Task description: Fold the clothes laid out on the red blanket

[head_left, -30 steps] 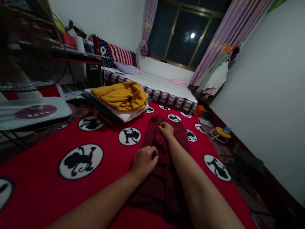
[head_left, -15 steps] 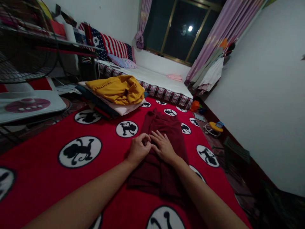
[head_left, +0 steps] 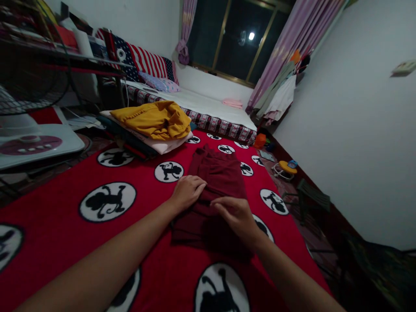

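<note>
A dark maroon garment (head_left: 224, 177), perhaps trousers or a skirt, lies folded lengthwise on a red blanket (head_left: 156, 234) with monkey prints in white circles. On the garment's left side rests my left hand (head_left: 188, 191), its fingers laid together over the cloth and pointing right. My right hand (head_left: 237, 214) is bent at the garment's middle, thumb and fingertips closed together at a crease in the fabric. Its palm is raised, and what lies under its fingertips is partly hidden. A shadow covers the near part of the garment.
A stack of folded clothes with a mustard-yellow garment (head_left: 152, 119) on top sits at the blanket's far left. A fan (head_left: 29, 138) stands at the left. Beyond are a bed (head_left: 201, 102), a yellow stool (head_left: 287, 167) and a dark folding stool (head_left: 312, 195) on the right.
My right hand has gone from lying spread on the garment to a raised pinch, nearer me and to the right. My left hand has flattened from a curled pinch. The view has shifted slightly right.
</note>
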A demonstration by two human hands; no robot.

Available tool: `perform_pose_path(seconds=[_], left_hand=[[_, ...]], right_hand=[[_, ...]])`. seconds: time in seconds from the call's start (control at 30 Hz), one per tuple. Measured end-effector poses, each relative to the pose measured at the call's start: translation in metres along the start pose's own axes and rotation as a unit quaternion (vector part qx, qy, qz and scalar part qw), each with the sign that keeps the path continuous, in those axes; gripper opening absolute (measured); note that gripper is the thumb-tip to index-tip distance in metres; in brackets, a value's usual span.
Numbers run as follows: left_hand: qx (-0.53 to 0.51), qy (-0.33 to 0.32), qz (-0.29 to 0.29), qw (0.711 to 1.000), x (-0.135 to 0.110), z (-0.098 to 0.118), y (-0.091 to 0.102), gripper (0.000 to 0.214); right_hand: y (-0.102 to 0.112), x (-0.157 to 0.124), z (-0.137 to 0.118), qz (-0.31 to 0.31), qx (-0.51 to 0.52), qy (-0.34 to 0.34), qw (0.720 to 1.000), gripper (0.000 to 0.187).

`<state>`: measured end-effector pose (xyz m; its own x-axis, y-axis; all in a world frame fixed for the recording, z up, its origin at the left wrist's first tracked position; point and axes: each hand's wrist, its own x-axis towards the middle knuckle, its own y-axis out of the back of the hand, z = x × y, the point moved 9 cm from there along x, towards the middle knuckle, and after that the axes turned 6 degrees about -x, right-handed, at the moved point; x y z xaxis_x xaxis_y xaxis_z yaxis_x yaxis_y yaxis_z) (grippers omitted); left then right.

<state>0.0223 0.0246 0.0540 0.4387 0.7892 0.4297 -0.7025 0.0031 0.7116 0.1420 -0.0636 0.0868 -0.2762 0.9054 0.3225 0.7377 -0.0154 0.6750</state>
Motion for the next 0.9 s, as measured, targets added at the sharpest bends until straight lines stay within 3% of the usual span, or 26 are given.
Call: perform_pose_path(seconds=[0.1,0.17,0.23,0.3,0.4,0.5,0.67,0.9], left_hand=[[0.008,0.007,0.032,0.999,0.024,0.01,0.005,0.026],[-0.029,-0.026,0.009,0.999,0.047,0.02,-0.006,0.031],[-0.035,-0.045,-0.048,0.997,0.066,0.021,-0.028,0.044],[0.0,-0.021,-0.1,0.995,0.076,0.008,-0.05,0.051],[0.064,0.037,-0.102,0.992,0.077,-0.018,-0.063,0.051],[0.101,0.066,-0.074,0.99,0.072,-0.032,-0.063,0.054],[0.104,0.113,-0.069,0.986,0.072,-0.037,-0.06,0.063],[0.126,0.19,-0.023,0.973,0.07,-0.049,-0.051,0.072]], right_hand=[[0.043,0.033,0.035,0.16,-0.033,-0.073,0.984,0.025],[0.045,0.058,0.055,0.183,-0.096,-0.102,0.973,0.035],[0.028,0.079,0.072,0.138,-0.17,-0.122,0.968,0.048],[0.005,0.09,0.091,0.062,-0.245,-0.143,0.957,0.054],[-0.012,0.088,0.12,-0.018,-0.332,-0.191,0.923,0.059],[-0.007,0.085,0.144,-0.048,-0.365,-0.229,0.901,0.07],[0.012,0.095,0.171,-0.056,-0.372,-0.265,0.888,0.077],[0.018,0.119,0.179,-0.035,-0.4,-0.29,0.869,0.072]])
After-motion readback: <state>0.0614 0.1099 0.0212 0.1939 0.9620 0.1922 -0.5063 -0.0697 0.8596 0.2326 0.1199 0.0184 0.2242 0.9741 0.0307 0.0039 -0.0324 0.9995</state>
